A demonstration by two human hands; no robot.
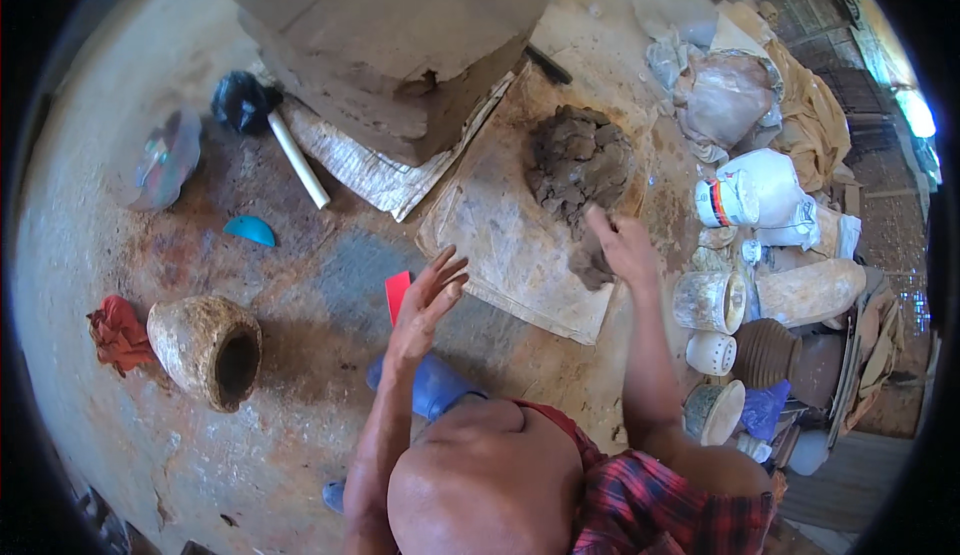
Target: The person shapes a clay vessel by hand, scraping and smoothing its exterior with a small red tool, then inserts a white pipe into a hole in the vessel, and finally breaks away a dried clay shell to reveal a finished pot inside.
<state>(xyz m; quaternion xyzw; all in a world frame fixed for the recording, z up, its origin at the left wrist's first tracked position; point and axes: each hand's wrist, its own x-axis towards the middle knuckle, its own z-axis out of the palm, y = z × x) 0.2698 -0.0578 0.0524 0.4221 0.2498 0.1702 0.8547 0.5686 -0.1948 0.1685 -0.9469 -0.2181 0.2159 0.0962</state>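
My right hand (626,247) is closed on a small lump of clay (592,263), low over a pale sheet (510,240) on the floor. Just beyond it a heap of dark, cracked clay (580,160) sits on the same sheet. Empty and raised, my left hand (428,300) has its fingers spread, left of the sheet's near edge. A flat red piece (397,291) shows partly behind that hand. Farther off, a big squared block of clay (390,40) rests on another whitish sheet (345,160).
At the left are a crusted, hollow pot-shaped form (205,350), a red cloth (122,335), a teal half-disc (250,231), a white tube (298,163), a black bag (243,100) and a clear plastic bag (165,160). Tubs (708,300), buckets (727,200) and sacks (725,100) crowd the right side.
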